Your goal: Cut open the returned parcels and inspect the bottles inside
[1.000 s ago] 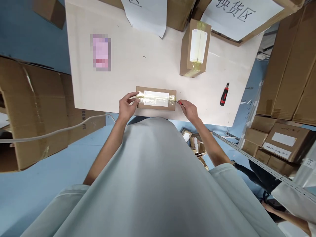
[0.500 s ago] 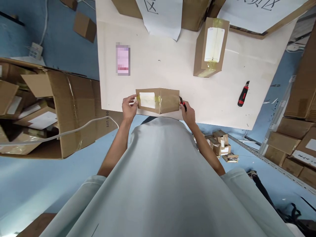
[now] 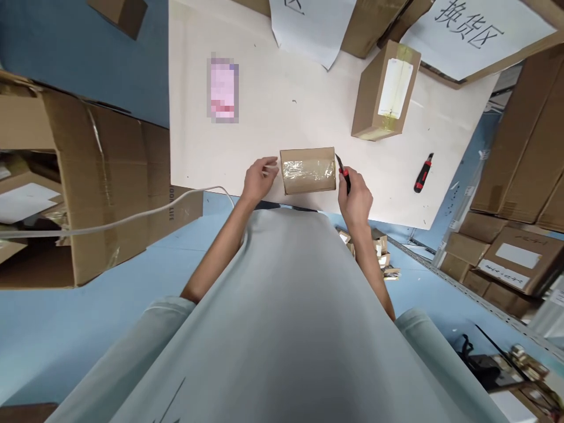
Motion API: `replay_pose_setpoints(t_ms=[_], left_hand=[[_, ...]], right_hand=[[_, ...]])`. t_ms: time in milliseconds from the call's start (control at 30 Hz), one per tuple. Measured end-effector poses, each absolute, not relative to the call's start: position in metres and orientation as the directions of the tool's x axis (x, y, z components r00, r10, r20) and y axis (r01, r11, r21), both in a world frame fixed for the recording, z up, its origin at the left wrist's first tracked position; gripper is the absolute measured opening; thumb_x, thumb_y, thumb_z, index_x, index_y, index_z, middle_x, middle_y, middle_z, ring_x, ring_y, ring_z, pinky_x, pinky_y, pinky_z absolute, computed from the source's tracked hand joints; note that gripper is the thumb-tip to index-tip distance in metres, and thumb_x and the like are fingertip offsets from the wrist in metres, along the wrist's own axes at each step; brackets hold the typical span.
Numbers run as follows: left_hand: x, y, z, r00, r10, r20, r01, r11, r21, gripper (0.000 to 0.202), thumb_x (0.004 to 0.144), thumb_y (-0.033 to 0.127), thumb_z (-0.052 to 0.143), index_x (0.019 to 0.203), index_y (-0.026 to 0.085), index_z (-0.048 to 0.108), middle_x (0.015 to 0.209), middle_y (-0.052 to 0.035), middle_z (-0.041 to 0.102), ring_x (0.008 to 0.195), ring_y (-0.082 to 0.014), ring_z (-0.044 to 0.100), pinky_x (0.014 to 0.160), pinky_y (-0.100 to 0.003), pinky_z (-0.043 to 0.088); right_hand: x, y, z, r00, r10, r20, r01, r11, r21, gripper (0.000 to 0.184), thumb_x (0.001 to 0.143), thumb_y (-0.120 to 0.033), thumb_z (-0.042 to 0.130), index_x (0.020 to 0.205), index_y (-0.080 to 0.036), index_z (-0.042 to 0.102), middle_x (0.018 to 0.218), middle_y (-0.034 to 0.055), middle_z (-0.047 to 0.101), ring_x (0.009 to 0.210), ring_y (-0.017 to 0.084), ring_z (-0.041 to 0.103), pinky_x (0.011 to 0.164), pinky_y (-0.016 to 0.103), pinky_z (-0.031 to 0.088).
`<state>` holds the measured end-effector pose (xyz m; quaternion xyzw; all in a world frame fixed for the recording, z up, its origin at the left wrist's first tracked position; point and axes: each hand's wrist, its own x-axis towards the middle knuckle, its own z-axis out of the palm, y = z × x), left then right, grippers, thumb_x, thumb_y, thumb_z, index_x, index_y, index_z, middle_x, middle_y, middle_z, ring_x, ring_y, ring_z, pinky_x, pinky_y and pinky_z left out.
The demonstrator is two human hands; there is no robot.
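A small brown cardboard box (image 3: 308, 171) lies near the front edge of the white table, a taped side facing up. Just off its left end is my left hand (image 3: 261, 178), fingers apart and holding nothing. My right hand (image 3: 356, 197), on the other side, grips a red and black box cutter (image 3: 345, 178). The cutter's blade points up beside the box's right end. I cannot tell whether the blade touches the cardboard.
Farther right lies a second box cutter (image 3: 423, 174). Behind it stands a taller labelled box (image 3: 388, 91). A blurred pink item (image 3: 223, 89) rests at the table's left. A large open carton (image 3: 118, 188) and a white cable (image 3: 176, 204) are at left.
The small box has turned over, from its white-labelled faces to a taped side. My left hand has come off its end. The view has shifted.
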<state>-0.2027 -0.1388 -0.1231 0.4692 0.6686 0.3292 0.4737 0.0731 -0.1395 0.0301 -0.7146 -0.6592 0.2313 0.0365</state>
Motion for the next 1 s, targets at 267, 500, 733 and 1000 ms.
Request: replay_pose_setpoints(t_ms=[267,500,733,1000], left_hand=[[-0.215,-0.089,-0.077,0.129,0.974,-0.185,0.247,0.149,0.958,0.035,0.090,0.045,0.093,0.118,0.027,0.084,0.125,-0.0069,0.079,0.114,-0.0300,0.075,0.106,-0.049,0.064],[-0.222,-0.065,-0.095,0.260,0.950,-0.171,0.237,0.109,0.965,0.035,0.083,0.052,0.099,0.103,0.026,0.086,0.111,-0.0058,0.081,0.095,-0.0304,0.078,0.105,-0.058,0.064],[-0.221,-0.066,-0.099,0.288,0.947,-0.146,0.195,0.091,0.977,0.030,0.085,0.051,0.097,0.102,0.028,0.086,0.108,-0.0050,0.082,0.096,-0.0302,0.078,0.108,-0.057,0.062],[-0.220,-0.067,-0.083,0.306,0.934,-0.183,0.199,0.125,0.972,0.022,0.083,0.036,0.093,0.102,0.027,0.087,0.108,-0.0028,0.084,0.090,-0.0271,0.076,0.104,-0.052,0.063]], right_hand=[[0.026,-0.159,0.069,-0.028,0.902,-0.431,0.942,-0.120,-0.313,0.057,0.120,-0.050,0.032,0.162,-0.025,0.062,0.130,0.0152,0.084,0.117,0.039,0.080,0.096,0.046,0.061],[-0.033,-0.160,0.067,-0.055,0.820,-0.570,0.955,-0.124,-0.271,0.055,0.119,-0.038,0.038,0.167,-0.023,0.059,0.136,0.0128,0.084,0.120,0.038,0.081,0.100,0.045,0.063],[-0.062,-0.154,0.070,0.014,0.775,-0.632,0.980,-0.137,-0.147,0.055,0.120,-0.038,0.033,0.166,-0.021,0.057,0.131,0.0161,0.085,0.118,0.039,0.080,0.099,0.047,0.062],[-0.104,-0.145,0.082,0.160,0.703,-0.693,0.986,-0.148,0.078,0.052,0.119,-0.029,0.027,0.160,-0.012,0.055,0.126,0.0243,0.083,0.116,0.037,0.081,0.095,0.045,0.062]])
